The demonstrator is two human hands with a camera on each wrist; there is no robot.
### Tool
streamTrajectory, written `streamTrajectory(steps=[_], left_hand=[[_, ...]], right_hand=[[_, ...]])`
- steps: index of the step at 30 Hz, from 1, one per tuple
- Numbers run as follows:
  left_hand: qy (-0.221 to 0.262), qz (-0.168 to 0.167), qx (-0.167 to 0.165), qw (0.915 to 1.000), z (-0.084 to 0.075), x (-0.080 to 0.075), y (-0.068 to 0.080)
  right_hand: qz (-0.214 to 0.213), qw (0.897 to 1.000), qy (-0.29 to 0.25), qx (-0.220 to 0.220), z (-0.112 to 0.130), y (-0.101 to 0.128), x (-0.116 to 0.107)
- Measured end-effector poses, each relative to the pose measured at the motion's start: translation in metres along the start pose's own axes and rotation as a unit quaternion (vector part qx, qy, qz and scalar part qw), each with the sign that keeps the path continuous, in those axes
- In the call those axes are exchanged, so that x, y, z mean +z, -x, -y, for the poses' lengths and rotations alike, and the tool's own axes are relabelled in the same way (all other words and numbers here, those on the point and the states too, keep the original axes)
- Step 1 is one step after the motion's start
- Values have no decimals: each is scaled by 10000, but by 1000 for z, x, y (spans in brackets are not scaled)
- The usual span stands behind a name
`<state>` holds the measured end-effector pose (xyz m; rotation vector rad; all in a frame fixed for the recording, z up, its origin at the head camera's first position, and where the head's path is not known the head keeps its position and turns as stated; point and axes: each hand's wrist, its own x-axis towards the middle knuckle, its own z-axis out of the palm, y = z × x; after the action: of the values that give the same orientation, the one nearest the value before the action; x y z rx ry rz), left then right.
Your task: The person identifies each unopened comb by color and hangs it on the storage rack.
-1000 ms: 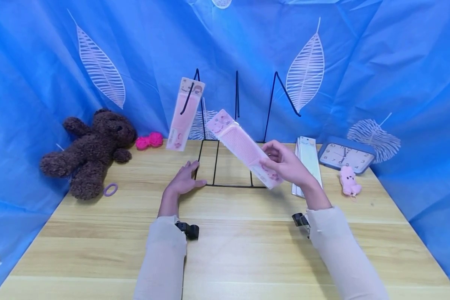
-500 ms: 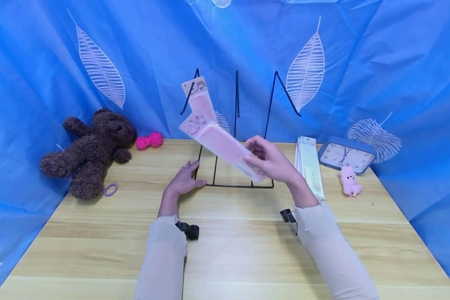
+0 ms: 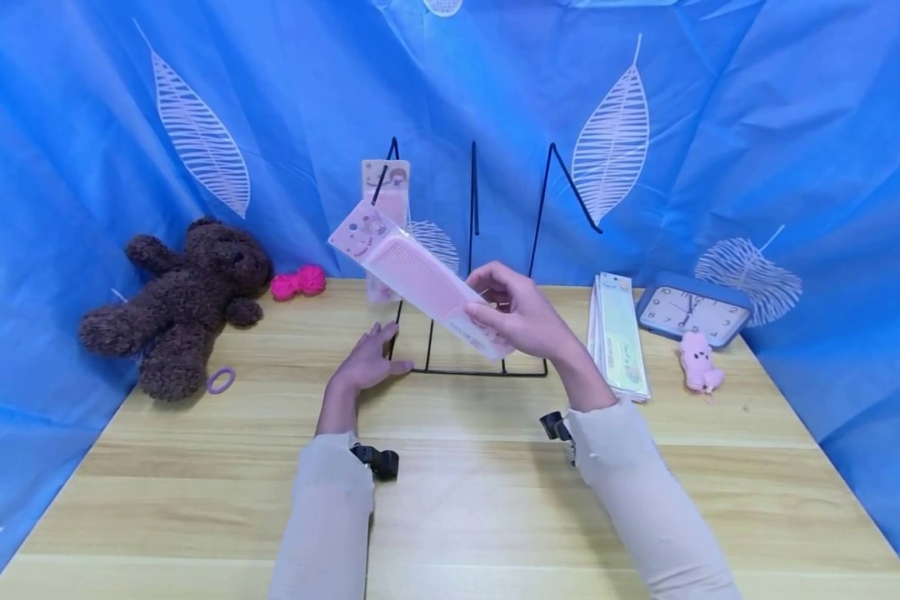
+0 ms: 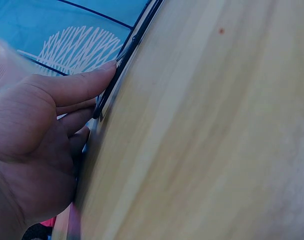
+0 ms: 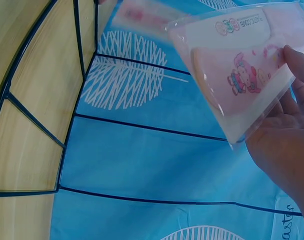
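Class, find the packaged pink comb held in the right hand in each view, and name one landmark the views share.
Head: packaged pink comb centre, slanting up-left from the right hand.
Left wrist: not in it.
Right wrist: upper right, pinched at its lower end.
Shared landmark: black wire rack.

Table (image 3: 457,508): pale wood-grain top, planks running side to side, blue leaf-print cloth behind and at both ends.

Resting on it:
- Black wire rack (image 3: 471,333), base frame flat at the back centre, three uprights rising from it.
- Left hand (image 3: 367,360), fingers laid flat on the wood, fingertips touching the rack's front left corner.
- Brown teddy bear (image 3: 183,300), far left, lying on its back.
- Lilac hair tie (image 3: 221,380), just beside the bear's leg.
- Pink yarn bow (image 3: 298,281), back left, near the bear's head.
- Stack of packaged combs (image 3: 618,337), right of the rack.
- Blue clock (image 3: 688,317), back right, tilted.
- Small pink plush toy (image 3: 697,362), in front of the clock.
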<state>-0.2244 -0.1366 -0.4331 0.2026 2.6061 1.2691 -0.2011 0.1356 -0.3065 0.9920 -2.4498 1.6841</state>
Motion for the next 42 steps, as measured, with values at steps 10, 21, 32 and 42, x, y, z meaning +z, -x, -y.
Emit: streamTrajectory(steps=[10, 21, 32, 42], left_hand=[[114, -9, -125, 9999, 1, 1, 0], [35, 5, -118, 9999, 0, 0, 0], [24, 30, -114, 9999, 3, 2, -3], [0, 48, -39, 10000, 4, 1, -4]], right_hand=[[-153, 9998, 148, 31, -5, 4, -1], [-174, 9996, 206, -36, -4, 2, -3], [-707, 9965, 430, 105, -14, -13, 5], [-1297, 9859, 775, 719, -23, -42, 21]])
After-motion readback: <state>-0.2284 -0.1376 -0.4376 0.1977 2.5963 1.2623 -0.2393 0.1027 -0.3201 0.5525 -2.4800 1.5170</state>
